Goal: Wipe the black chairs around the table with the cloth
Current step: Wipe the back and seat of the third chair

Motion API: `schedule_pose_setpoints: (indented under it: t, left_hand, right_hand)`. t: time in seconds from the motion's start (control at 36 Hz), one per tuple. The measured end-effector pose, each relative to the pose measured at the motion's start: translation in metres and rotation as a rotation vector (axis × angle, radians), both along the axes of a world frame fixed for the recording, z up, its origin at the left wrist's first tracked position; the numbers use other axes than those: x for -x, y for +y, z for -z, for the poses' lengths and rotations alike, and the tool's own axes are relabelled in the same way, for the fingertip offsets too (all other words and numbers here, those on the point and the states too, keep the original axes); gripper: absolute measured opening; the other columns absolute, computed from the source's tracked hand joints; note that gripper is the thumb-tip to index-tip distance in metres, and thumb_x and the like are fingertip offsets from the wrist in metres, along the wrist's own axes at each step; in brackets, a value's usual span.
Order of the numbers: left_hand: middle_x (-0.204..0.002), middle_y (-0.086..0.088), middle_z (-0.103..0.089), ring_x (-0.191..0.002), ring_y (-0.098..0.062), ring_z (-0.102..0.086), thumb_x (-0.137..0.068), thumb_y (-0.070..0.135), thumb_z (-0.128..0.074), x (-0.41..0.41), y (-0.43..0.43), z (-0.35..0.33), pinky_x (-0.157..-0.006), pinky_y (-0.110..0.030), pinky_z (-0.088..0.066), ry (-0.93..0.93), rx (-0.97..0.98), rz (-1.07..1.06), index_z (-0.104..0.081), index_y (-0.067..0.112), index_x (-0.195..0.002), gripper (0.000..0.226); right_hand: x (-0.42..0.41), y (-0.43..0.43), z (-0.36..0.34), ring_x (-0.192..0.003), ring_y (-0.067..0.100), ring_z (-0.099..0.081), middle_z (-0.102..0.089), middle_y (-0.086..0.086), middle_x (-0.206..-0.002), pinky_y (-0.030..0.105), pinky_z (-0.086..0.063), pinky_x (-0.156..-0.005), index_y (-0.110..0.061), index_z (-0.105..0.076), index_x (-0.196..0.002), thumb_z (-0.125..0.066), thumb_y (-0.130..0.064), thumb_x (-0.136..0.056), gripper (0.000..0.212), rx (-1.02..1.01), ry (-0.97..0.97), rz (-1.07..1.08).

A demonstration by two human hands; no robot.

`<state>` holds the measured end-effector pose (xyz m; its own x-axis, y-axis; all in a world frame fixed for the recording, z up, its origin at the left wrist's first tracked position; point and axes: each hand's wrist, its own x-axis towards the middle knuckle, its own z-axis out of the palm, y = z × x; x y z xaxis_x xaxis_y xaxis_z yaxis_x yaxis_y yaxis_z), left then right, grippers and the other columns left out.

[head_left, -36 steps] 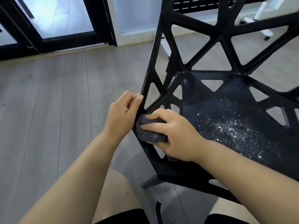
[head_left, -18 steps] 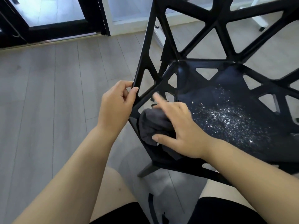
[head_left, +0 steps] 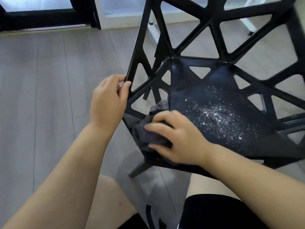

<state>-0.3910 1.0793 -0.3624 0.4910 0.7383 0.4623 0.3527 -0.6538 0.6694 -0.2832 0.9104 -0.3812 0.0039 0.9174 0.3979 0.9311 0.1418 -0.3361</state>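
Note:
A black chair with a web of triangular openings fills the right half of the view. White dust specks are scattered over its seat. My left hand grips the left edge bar of the chair frame, thumb on the inner side. My right hand holds a crumpled dark grey cloth and presses it onto the front left corner of the seat. Most of the cloth is hidden under the fingers.
Grey wooden floor spreads to the left. A black door frame runs along the top left. White furniture legs stand behind the chair. My knees are just below the seat's front edge.
My right hand has curled its fingers over the cloth and shifted a little down onto the seat's front corner. The left hand has kept its grip on the frame bar.

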Motion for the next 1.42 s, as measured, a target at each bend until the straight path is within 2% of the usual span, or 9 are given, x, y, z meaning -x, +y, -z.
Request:
schedule_pose_setpoints:
  t: [0.17,0.36,0.5,0.72,0.92,1.03,1.19,1.31,1.42]
  left_hand:
    - [-0.073,0.002,-0.048,-0.066,-0.012,-0.043,-0.092,0.016,-0.057,0.001,-0.003,0.003,-0.063,-0.013,-0.029,-0.002,-0.075,-0.023,-0.063,0.003,-0.092,0.015]
    - [-0.089,-0.017,-0.053,-0.079,-0.031,-0.054,-0.087,0.005,-0.06,0.0,0.0,0.005,-0.073,-0.017,-0.033,0.037,-0.26,-0.02,-0.064,-0.001,-0.092,0.008]
    - [-0.087,-0.017,-0.052,-0.081,-0.036,-0.052,-0.085,-0.004,-0.06,-0.003,0.0,0.0,-0.067,-0.028,-0.039,0.098,-0.345,0.03,-0.067,-0.003,-0.089,0.007]
    - [-0.075,-0.013,-0.052,-0.07,-0.031,-0.048,-0.073,-0.013,-0.066,-0.013,0.007,-0.004,-0.054,-0.038,-0.047,0.3,-0.476,0.151,-0.067,-0.003,-0.076,0.011]
    - [-0.071,-0.006,-0.054,-0.064,-0.027,-0.046,-0.081,0.011,-0.051,-0.034,0.009,-0.014,-0.058,-0.036,-0.044,0.4,-0.575,0.188,-0.067,0.007,-0.072,0.019]
    - [-0.07,-0.005,-0.055,-0.066,-0.027,-0.051,-0.075,0.009,-0.069,-0.056,0.005,-0.019,-0.058,-0.035,-0.044,0.462,-0.614,0.237,-0.066,0.009,-0.07,0.006]
    - [-0.077,-0.006,-0.058,-0.074,-0.029,-0.055,-0.064,0.012,-0.08,-0.097,0.015,-0.014,-0.067,-0.036,-0.046,0.687,-0.588,0.279,-0.066,0.009,-0.077,0.019]
    - [-0.111,0.0,-0.048,-0.108,-0.023,-0.039,-0.094,0.023,-0.042,-0.12,0.02,-0.002,-0.094,-0.031,-0.029,0.91,-0.581,0.273,-0.051,0.016,-0.114,0.022]
    - [-0.103,-0.001,-0.049,-0.107,-0.025,-0.036,-0.096,0.021,-0.036,-0.128,0.018,0.009,-0.093,-0.034,-0.017,1.067,-0.638,0.201,-0.049,0.011,-0.117,0.027]
  right_hand:
    - [-0.01,0.024,-0.003,-0.097,0.029,-0.054,-0.048,-0.001,-0.112,0.044,-0.046,-0.086,-0.021,-0.054,-0.124,-0.051,-0.047,-0.085,0.047,0.094,0.272,0.374]
    - [0.009,-0.006,0.001,-0.082,0.031,-0.054,-0.056,0.008,-0.11,0.042,-0.047,-0.073,-0.02,-0.059,-0.124,-0.066,-0.047,-0.081,0.052,0.062,0.056,0.105]
    - [-0.012,0.001,-0.002,-0.087,0.027,-0.056,-0.053,0.005,-0.11,0.037,-0.049,-0.075,-0.027,-0.046,-0.135,-0.064,-0.044,-0.082,0.058,0.123,0.045,0.064]
    - [-0.035,0.013,-0.009,-0.101,0.024,-0.059,-0.055,0.002,-0.114,0.043,-0.051,-0.08,-0.022,-0.049,-0.137,-0.064,-0.039,-0.085,0.056,0.176,0.205,0.032]
    - [-0.085,0.03,-0.026,-0.107,0.01,-0.051,-0.055,-0.005,-0.115,0.033,-0.045,-0.093,-0.031,-0.046,-0.137,-0.067,-0.036,-0.084,0.057,0.094,0.283,0.313]
    - [-0.122,0.044,-0.031,-0.104,0.011,-0.051,-0.052,-0.006,-0.121,0.028,-0.042,-0.089,-0.033,-0.045,-0.135,-0.066,-0.032,-0.085,0.054,0.049,0.314,0.481]
    - [-0.178,0.076,-0.027,-0.098,0.019,-0.058,-0.057,-0.002,-0.114,0.036,-0.049,-0.084,-0.035,-0.046,-0.119,-0.062,-0.028,-0.085,0.038,0.029,0.325,0.65]
    - [-0.196,0.101,-0.019,-0.093,0.019,-0.059,-0.055,0.0,-0.114,0.034,-0.05,-0.075,-0.03,-0.044,-0.12,-0.061,-0.029,-0.087,0.038,0.055,0.246,0.723]
    - [-0.198,0.127,-0.015,-0.104,0.023,-0.056,-0.051,0.006,-0.123,0.035,-0.049,-0.083,-0.023,-0.037,-0.132,-0.062,-0.025,-0.089,0.05,0.049,0.253,0.732]
